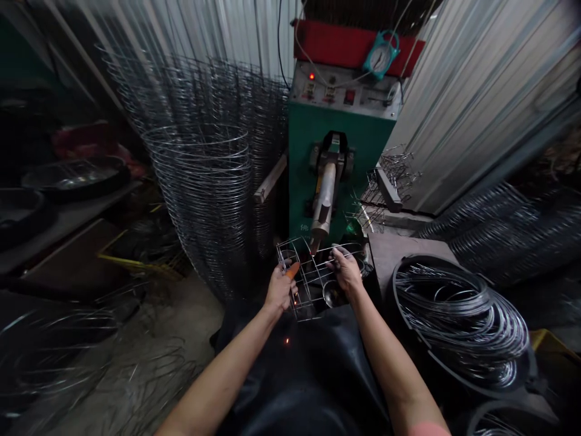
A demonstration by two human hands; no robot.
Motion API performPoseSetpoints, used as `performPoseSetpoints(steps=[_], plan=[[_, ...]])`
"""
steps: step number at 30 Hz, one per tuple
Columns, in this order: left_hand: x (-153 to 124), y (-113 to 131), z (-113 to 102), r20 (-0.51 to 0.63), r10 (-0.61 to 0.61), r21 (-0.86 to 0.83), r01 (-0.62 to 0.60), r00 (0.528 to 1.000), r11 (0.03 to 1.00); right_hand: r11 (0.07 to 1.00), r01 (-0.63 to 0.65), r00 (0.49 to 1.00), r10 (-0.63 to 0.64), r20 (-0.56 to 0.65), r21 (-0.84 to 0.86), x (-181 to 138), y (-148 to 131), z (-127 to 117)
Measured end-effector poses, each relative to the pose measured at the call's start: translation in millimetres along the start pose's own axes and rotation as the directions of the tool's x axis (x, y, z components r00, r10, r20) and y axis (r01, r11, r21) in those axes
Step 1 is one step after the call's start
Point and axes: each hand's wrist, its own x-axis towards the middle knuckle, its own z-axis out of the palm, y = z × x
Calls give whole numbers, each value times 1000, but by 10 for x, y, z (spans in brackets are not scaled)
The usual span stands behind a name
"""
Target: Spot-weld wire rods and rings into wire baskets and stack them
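A square-cornered wire frame [305,280] lies beneath the tip of a spot welder's electrode arm [325,203]. My left hand [279,289] is closed on the frame's left side, with an orange cover [293,270] over its thumb. On the opposite side my right hand [347,269] pinches the frame's wires, fingertips close to the electrode. A small glow shows at the electrode tip, and sparks [287,341] fall over my dark apron [308,369]. Below the frame, near my right hand, sits a round metal part [333,295], partly hidden.
The green welding machine [302,157] stands ahead, a teal clock [380,59] on it. Tall stacks of wire rings [204,181] rise to the left. At right, a black tub [402,303] holds wire hoops [463,315]. Loose wire pieces [149,369] lie on the left floor.
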Motion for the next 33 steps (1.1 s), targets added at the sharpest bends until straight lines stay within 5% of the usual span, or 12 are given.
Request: performPoseSetpoints(steps=[22, 33], plan=[[258, 128, 56, -56, 2, 22, -1, 998, 1000, 999, 25, 998, -26, -54, -20, 324, 67, 155], [336, 145, 28, 24, -76, 43, 75, 997, 996, 999, 33, 996, -35, -86, -18, 299, 76, 138]])
